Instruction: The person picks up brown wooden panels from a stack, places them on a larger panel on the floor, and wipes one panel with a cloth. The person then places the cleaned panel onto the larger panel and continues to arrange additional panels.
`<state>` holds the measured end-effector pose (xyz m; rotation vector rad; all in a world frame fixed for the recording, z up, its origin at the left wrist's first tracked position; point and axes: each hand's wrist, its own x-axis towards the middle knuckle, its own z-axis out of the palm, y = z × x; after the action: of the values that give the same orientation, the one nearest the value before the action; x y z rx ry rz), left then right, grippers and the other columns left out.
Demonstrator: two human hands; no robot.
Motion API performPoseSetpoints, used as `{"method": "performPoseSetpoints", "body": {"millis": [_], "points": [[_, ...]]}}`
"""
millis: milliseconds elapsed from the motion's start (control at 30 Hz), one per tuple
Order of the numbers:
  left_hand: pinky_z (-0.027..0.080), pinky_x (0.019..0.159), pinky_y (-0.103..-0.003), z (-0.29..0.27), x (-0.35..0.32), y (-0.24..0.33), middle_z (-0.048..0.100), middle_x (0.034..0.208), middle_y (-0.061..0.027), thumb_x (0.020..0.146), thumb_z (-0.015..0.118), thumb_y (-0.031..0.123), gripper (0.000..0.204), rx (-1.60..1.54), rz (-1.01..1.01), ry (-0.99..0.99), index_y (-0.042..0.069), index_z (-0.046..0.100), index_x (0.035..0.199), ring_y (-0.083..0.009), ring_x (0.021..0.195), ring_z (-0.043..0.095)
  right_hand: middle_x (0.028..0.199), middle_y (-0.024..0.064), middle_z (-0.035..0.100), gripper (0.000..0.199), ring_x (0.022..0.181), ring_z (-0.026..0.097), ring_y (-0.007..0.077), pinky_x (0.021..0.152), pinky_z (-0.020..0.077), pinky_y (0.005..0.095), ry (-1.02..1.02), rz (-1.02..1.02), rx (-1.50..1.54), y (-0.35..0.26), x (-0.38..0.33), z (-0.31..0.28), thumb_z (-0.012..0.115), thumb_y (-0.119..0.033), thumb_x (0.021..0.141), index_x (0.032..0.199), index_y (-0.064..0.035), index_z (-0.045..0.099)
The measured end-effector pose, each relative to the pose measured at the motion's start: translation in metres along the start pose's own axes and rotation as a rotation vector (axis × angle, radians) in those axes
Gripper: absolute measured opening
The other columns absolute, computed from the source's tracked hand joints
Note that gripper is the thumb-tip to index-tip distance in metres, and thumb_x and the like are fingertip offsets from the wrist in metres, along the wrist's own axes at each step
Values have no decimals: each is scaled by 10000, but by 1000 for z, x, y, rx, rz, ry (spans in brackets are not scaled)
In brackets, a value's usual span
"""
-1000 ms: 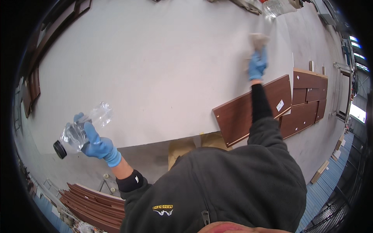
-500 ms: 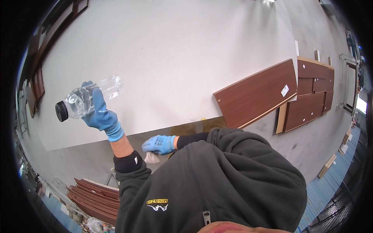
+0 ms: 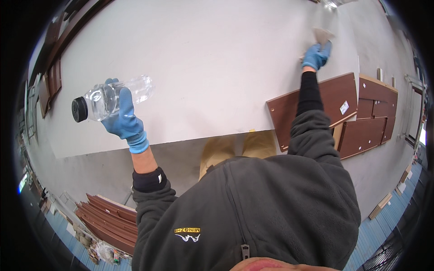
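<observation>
My left hand (image 3: pixel 123 119), in a blue work glove, is wrapped round a clear plastic bottle (image 3: pixel 101 101). The bottle lies sideways in the grip, its black cap pointing left, with clear liquid visible inside. Far to the right, my right hand (image 3: pixel 316 57) wears a matching glove and is closed on a pale crumpled cloth (image 3: pixel 323 34), somewhat blurred by motion. That arm reaches over a reddish-brown wooden panel (image 3: pixel 289 106) that bears a white label. Beneath both hands spreads a large light-grey board (image 3: pixel 203 81).
Several brown panels (image 3: pixel 364 137) lie at the right, beside the board. Dark brown frame pieces (image 3: pixel 54 83) are at the far left. A stack of brown boards (image 3: pixel 106 221) is at the lower left. Something clear and shiny (image 3: pixel 333 3) sits at the top right edge.
My right hand has swung from close to my body out to the far right, carrying the cloth. The left hand still holds the bottle, slightly shifted in the picture.
</observation>
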<state>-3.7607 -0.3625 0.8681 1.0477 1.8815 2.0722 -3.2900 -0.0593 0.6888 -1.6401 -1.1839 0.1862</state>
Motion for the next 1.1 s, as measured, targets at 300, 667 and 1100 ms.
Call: {"method": "performPoseSetpoints", "body": {"millis": [300, 667, 1100], "points": [[540, 1017, -430, -66, -6, -8, 706, 1162, -170, 910, 706, 53, 463, 181, 30, 194, -78, 563, 1329, -269, 1067, 684, 1319, 199, 640, 352, 1282, 580, 364, 1134, 444, 462, -627, -785, 13, -156, -203, 92, 521, -73, 984, 1314, -3, 620], [530, 1032, -503, -154, -13, 18, 639, 1275, -265, 1004, 626, 275, 631, 354, 170, 323, -129, 448, 1455, -355, 1154, 653, 1358, 213, 632, 449, 1279, 597, 395, 1105, 478, 458, -1046, -634, 404, -216, -313, 72, 530, 43, 901, 1331, -45, 622], [537, 1011, -498, -280, -97, 17, 608, 1310, -248, 974, 623, 216, 559, 546, -190, 629, -121, 505, 1404, -359, 1185, 616, 1352, 231, 611, 382, 1303, 547, 390, 1171, 383, 452, -455, -819, 225, -297, -291, 423, 401, -154, 1040, 1332, 5, 589]]}}
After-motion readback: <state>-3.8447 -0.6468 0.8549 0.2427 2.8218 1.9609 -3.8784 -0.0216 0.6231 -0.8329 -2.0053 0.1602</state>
